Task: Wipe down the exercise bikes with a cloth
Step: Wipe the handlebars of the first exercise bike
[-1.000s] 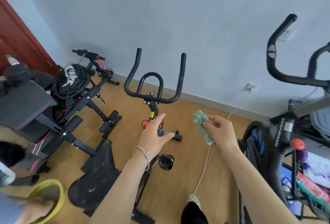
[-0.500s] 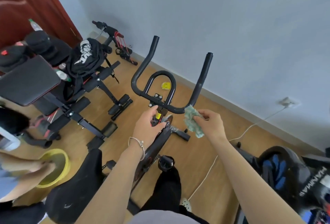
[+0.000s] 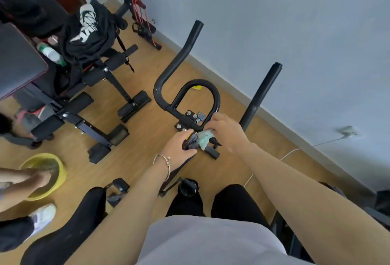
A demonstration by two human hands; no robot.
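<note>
Exercise bike [image 3: 190,120] in front of me stands on the wooden floor [image 3: 147,138] close to the wall, and the cloth [image 3: 205,139] sits at its middle, bunched against the post [image 3: 191,144] just under the handlebar clamp. My right hand [image 3: 226,131] pinches the cloth between curled fingers and thumb and presses it onto the metal. I judge I hold it balled up like this so that it can work around the bolts and the narrow joint, where a flat cloth would skip over. My left hand [image 3: 181,147] is wrapped around the post from the other side, thumb on top. That grip reads to me as bracing, so the bike does not rock or turn while the other hand rubs.

The cloth is pale green, soft and crumpled, and it may be damp. The handlebars [image 3: 158,93] are smooth black tube, bent into two long horns with a rounded loop between them. The clamp is a flat plate with shiny bolt heads. A thin metal bracelet [image 3: 166,162] rings my left wrist.

Off to my left a yellow plastic basin [image 3: 60,164] rests on the floor with another person's hand [image 3: 40,177] in it, probably for rinsing.
</note>
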